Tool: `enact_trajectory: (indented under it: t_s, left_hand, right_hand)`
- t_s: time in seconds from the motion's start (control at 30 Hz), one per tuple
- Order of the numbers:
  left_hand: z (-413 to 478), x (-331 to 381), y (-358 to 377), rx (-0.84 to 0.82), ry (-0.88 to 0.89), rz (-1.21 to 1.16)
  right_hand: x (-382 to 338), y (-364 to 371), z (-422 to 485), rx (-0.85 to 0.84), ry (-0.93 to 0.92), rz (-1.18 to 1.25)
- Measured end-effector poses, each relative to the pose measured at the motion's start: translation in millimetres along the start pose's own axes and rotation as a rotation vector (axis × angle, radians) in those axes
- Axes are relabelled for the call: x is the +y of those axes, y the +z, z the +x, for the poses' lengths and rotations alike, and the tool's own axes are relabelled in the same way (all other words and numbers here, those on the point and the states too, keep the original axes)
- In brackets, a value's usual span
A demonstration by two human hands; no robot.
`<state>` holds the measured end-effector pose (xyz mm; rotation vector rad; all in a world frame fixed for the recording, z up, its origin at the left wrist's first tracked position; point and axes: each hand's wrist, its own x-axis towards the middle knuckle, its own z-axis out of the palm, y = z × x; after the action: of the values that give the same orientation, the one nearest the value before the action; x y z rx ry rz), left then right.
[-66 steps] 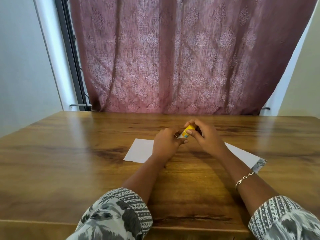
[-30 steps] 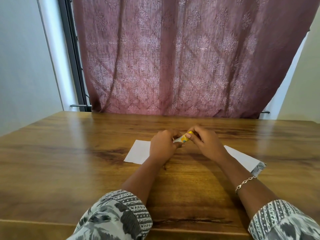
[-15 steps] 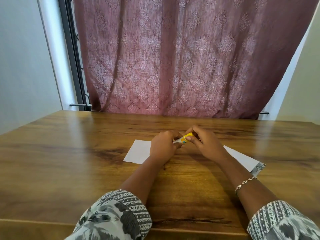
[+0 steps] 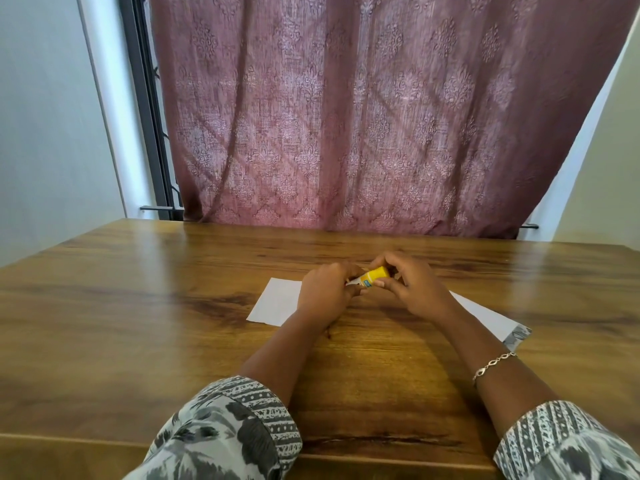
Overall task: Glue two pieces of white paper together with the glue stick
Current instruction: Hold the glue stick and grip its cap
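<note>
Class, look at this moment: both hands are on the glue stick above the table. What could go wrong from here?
1. Both the left hand and the right hand grip the small yellow glue stick, so nothing holds down the white paper sheet on the wooden table; it could slide once glue is rubbed on.
2. The second white paper sheet lies partly under the right forearm and may get dragged or creased.
</note>
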<state>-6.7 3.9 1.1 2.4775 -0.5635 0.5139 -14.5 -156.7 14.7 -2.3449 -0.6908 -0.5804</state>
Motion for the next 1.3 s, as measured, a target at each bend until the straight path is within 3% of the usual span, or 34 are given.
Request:
enact_trajectory:
  t_s: [0.23, 0.37, 0.73, 1.0, 1.13, 1.3]
  left_hand:
    - [-1.1, 2.3, -1.0, -0.029, 0.039, 0.105]
    - [-2.3, 5.2, -1.4, -0.030, 0.061, 0.165]
    - [-0.3, 0.1, -4.2, -0.042, -0.051, 0.017]
    - [0.3, -1.2, -2.9, 0.020, -0.151, -0.199]
    - [0.6, -2.8, -2.2, 0.040, -0.178, -0.243]
    - [1.1, -4.5, -1.9, 0.072, -0.194, -0.307]
  right_hand:
    - [1.3, -1.8, -1.3, 0.014, 0.077, 0.074]
    - [1.8, -2.3, -0.7, 0.032, 0.096, -0.013]
    - [5.6, -13.9, 0.4, 0.089, 0.038, 0.065]
    - [35.8, -24.9, -6.8, 0.201, 0.300, 0.167]
    - [46.5, -18.7, -7.5, 0.167, 0.407, 0.221]
    - [53.1, -9.5, -5.8, 0.106, 0.450, 0.091]
